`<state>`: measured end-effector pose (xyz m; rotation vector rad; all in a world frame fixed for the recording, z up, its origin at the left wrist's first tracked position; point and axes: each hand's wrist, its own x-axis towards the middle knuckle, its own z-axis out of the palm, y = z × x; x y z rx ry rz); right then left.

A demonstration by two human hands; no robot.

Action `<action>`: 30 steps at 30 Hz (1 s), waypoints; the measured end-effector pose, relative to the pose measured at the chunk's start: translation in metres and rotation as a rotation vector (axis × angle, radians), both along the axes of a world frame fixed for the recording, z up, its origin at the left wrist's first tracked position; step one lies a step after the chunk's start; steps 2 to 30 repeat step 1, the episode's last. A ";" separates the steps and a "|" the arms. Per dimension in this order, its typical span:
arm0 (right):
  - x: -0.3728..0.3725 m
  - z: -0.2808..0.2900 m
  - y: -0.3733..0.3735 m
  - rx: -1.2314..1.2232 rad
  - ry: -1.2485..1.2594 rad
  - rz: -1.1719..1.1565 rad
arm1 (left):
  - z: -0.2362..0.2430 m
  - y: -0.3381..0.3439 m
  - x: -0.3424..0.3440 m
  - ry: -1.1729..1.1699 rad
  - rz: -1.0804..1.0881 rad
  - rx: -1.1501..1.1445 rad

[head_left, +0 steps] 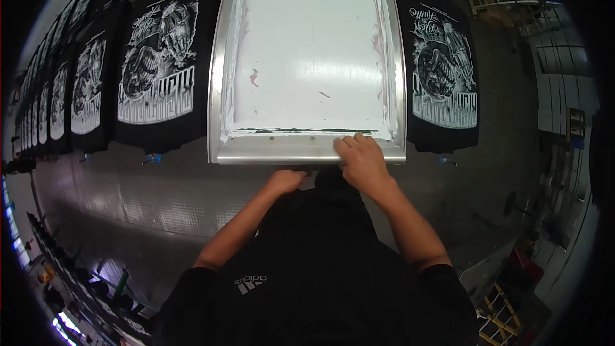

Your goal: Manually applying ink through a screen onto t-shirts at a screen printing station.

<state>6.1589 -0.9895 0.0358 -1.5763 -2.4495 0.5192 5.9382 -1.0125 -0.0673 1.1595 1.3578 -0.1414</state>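
In front of me lies a screen printing frame [307, 151] with silver metal rails. White ink [307, 45] coats its mesh, with a few grey and reddish marks, and is thicker along the sides. My right hand [363, 159] has its fingers curled over the frame's near rail, right of the middle. Just below that rail, left of the middle, my left hand [288, 181] is close to my body. Its fingers are bent and partly out of sight; what they hold, if anything, is hidden.
Black T-shirts with white prints flank the frame, one on the left [157, 64] and one on the right [444, 70]. Several more [88, 90] curve away to the far left. Yellow metal steps [500, 313] stand at the lower right on the grey floor [442, 211].
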 end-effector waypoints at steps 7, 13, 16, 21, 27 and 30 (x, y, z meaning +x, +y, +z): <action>0.001 -0.002 -0.003 0.013 -0.005 -0.011 | 0.000 0.000 0.000 0.075 -0.184 0.092; 0.001 -0.002 -0.003 0.013 -0.005 -0.011 | 0.000 0.000 0.000 0.075 -0.184 0.092; 0.001 -0.002 -0.003 0.013 -0.005 -0.011 | 0.000 0.000 0.000 0.075 -0.184 0.092; 0.001 -0.002 -0.003 0.013 -0.005 -0.011 | 0.000 0.000 0.000 0.075 -0.184 0.092; 0.001 -0.002 -0.003 0.013 -0.005 -0.011 | 0.000 0.000 0.000 0.075 -0.184 0.092; 0.001 -0.002 -0.003 0.013 -0.005 -0.011 | 0.000 0.000 0.000 0.075 -0.184 0.092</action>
